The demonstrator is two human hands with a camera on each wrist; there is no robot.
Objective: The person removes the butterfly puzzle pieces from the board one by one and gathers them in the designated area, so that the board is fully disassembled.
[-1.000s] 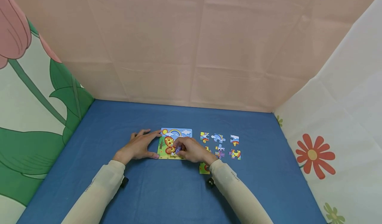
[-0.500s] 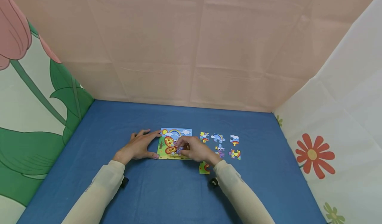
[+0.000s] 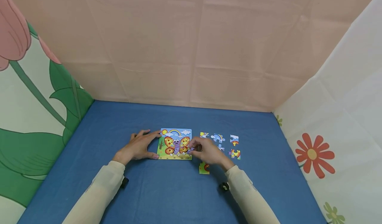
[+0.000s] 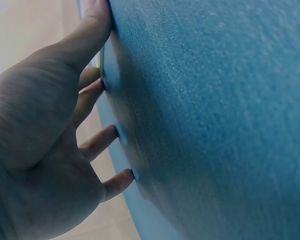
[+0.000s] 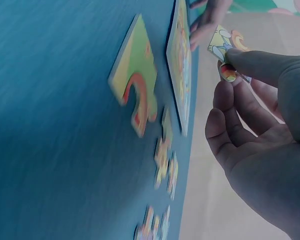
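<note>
A flat puzzle board point(image 3: 175, 144) with a butterfly and rainbow picture lies on the blue table. My left hand point(image 3: 138, 146) rests at the board's left edge, its thumb and fingers spread; in the left wrist view the fingertips touch the blue surface. By the board's right edge, my right hand point(image 3: 209, 151) pinches a jigsaw piece point(image 5: 220, 44) between thumb and fingers. That piece is held raised off the table in the right wrist view, partly covered by the thumb.
Several loose jigsaw pieces lie right of the board, among them a rainbow piece point(image 3: 218, 137), a cloud piece point(image 3: 234, 139) and a yellow-and-red piece point(image 3: 235, 154). A green piece point(image 3: 204, 168) sits nearer me. Printed cloth walls surround the table.
My right hand has moved right across the board with the jigsaw piece, uncovering the butterfly's middle and right wing. It now covers some loose pieces. The left hand stays where it was.
</note>
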